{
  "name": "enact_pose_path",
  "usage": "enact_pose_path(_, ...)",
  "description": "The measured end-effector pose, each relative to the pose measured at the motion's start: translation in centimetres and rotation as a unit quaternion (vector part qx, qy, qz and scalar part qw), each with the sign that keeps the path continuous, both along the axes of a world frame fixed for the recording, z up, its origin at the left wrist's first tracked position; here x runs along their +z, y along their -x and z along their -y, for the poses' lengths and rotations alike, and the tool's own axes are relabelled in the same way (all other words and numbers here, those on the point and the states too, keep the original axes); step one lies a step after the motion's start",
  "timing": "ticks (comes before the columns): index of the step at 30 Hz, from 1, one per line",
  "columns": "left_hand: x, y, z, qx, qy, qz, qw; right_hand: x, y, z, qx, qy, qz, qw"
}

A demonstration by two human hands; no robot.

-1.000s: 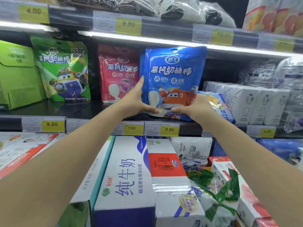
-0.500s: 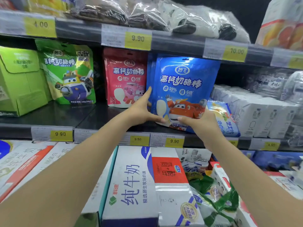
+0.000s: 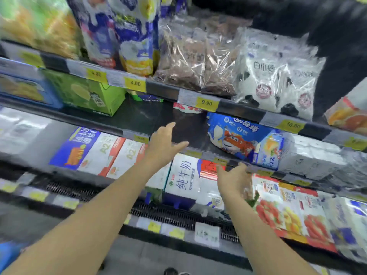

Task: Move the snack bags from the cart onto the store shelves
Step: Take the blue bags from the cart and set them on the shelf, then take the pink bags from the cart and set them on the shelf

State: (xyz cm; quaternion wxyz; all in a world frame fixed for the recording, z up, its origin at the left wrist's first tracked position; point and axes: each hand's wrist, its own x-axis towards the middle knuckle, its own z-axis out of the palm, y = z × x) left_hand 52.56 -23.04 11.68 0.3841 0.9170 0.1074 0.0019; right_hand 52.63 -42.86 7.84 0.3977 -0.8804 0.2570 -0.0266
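The blue snack bag (image 3: 236,133) with an orange cartoon plane stands on the dark middle shelf (image 3: 178,126), leaning against a pale blue pack (image 3: 268,151) on its right. My left hand (image 3: 162,144) hovers open to the left of the bag, fingers spread, not touching it. In front of the shelf edge, lower down, my right hand (image 3: 232,179) is open as well and holds nothing. Only the bottoms of a red bag (image 3: 186,108) and a green bag (image 3: 147,98) show farther back. The view is blurred and tilted.
White and blue milk cartons (image 3: 182,175) fill the shelf below. A green box (image 3: 89,96) sits at the left of the middle shelf, white boxes (image 3: 309,155) at its right. Clear plastic packs (image 3: 198,60) crowd the shelf above. Yellow price tags (image 3: 206,103) line the shelf edges. No cart is in view.
Both hands have let go of the blue bag and pulled back from it. The camera has swung and tilted, so the shelves now slope down to the right.
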Motion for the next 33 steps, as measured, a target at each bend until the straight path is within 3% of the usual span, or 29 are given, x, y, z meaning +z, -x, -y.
enact_pose_path(2,1.7,2.5,-1.7,0.04,-0.041,-0.029,0.998,1.9,1.6,-2.2,0.097,0.078,-0.037,0.992)
enact_pose_path(6,3.0,8.1,-5.4,0.112,-0.216,-0.048,0.969,5.0,4.1,-7.3,0.322,0.212,-0.049,0.921)
enact_pose_path(9,2.9,13.5,-8.9,0.182,-0.268,-0.139,0.936,6.2,6.0,-12.5,0.476,0.3,-0.01,0.827)
enact_pose_path(16,-0.1,27.6,-15.5,0.364,-0.221,-0.234,0.874,6.5,11.5,-23.7,0.669,0.302,0.096,0.672)
enact_pose_path(20,-2.2,34.8,-18.0,0.449,-0.172,-0.288,0.828,5.2,15.3,-28.6,0.733,0.274,0.127,0.609)
enact_pose_path(28,-8.8,46.2,-23.5,0.526,-0.106,-0.383,0.752,1.0,24.1,-39.3,0.838,0.253,0.188,0.445)
enact_pose_path(30,-9.9,48.0,-24.8,0.545,-0.09,-0.393,0.735,-0.9,25.9,-41.8,0.86,0.238,0.162,0.42)
enact_pose_path(33,-11.8,50.2,-27.2,0.568,-0.073,-0.395,0.719,-3.6,28.4,-45.6,0.87,0.251,0.082,0.416)
